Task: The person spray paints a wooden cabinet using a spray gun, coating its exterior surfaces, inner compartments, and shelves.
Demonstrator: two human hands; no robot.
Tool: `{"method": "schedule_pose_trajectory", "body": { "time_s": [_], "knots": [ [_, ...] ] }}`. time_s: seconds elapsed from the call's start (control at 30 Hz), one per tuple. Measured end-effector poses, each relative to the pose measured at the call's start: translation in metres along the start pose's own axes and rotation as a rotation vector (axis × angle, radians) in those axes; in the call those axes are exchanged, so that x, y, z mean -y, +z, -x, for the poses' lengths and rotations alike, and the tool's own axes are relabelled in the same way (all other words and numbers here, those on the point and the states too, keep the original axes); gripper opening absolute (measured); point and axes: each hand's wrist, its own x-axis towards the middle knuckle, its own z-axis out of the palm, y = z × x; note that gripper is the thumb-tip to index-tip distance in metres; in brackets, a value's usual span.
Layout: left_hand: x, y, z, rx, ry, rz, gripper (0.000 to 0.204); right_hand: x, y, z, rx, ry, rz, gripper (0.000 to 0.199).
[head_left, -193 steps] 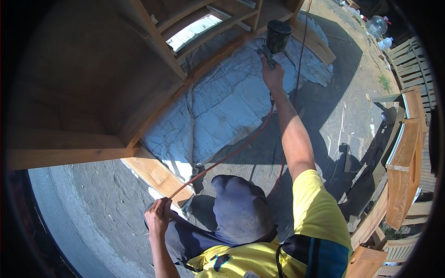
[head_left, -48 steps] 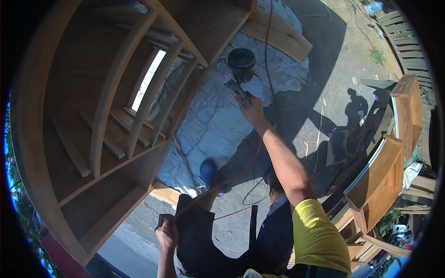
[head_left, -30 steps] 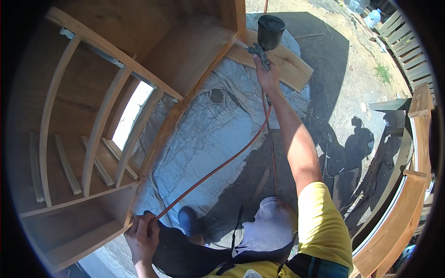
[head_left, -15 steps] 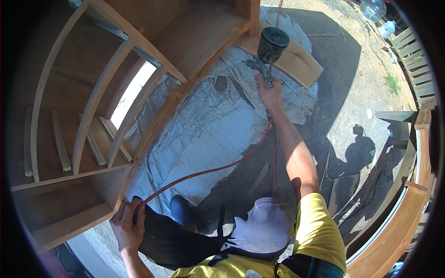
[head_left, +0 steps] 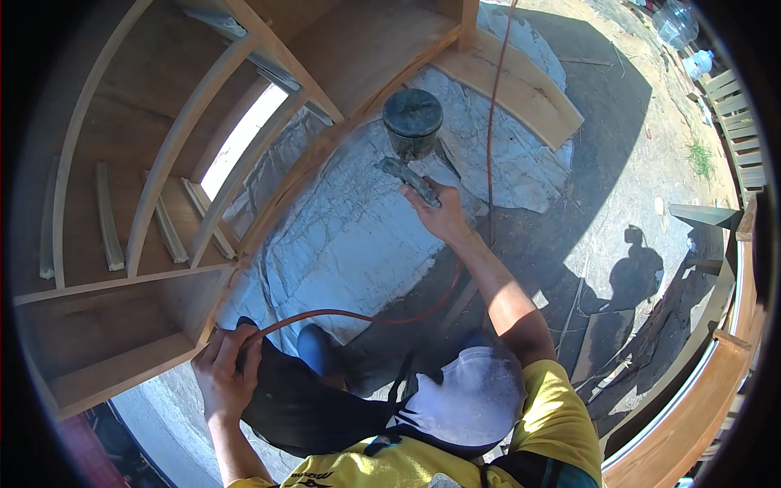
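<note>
My right hand (head_left: 439,213) grips a spray gun (head_left: 412,180) by its handle, out in front of me. A dark, round paint cup (head_left: 412,122) stands on top of the gun. Low on the left, my left hand (head_left: 228,370) is closed around an orange hose (head_left: 325,313), which curves off to the right across my front. Left of the gun lies a large wooden cabinet (head_left: 297,183) with curved slats and open compartments; the gun is apart from its edge. A stained white cloth (head_left: 350,252) covers the ground beneath the gun.
A curved wooden board (head_left: 512,89) rests on the cloth at the far side, with the hose crossing it. Along the right stand more wooden pieces (head_left: 691,415) and a slatted panel (head_left: 728,114). Clear plastic bottles (head_left: 677,23) lie at the far right.
My right hand has brought the spray gun left and nearer to me, toward the cabinet edge. The hose has shifted with it. My left hand keeps its hold on the hose.
</note>
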Motion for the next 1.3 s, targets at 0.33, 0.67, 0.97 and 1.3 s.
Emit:
{"method": "schedule_pose_trajectory", "body": {
  "time_s": [0.33,0.67,0.97,1.3],
  "knots": [
    [-0.003,0.003,-0.002,0.019,0.019,0.016,0.018,0.045,-0.017,-0.032,-0.125,-0.153,0.108,0.052],
    [0.007,0.013,-0.005,-0.065,0.062,0.014,0.021,0.043,-0.082,-0.131,-0.362,-0.199,0.430,0.063],
    [0.015,0.008,-0.011,-0.063,0.092,0.058,0.020,0.055,-0.121,-0.205,-0.403,0.015,0.617,0.065],
    [0.035,0.009,-0.023,-0.072,0.105,0.092,0.018,0.057,-0.107,-0.202,-0.420,0.004,0.645,0.061]
  ]
}}
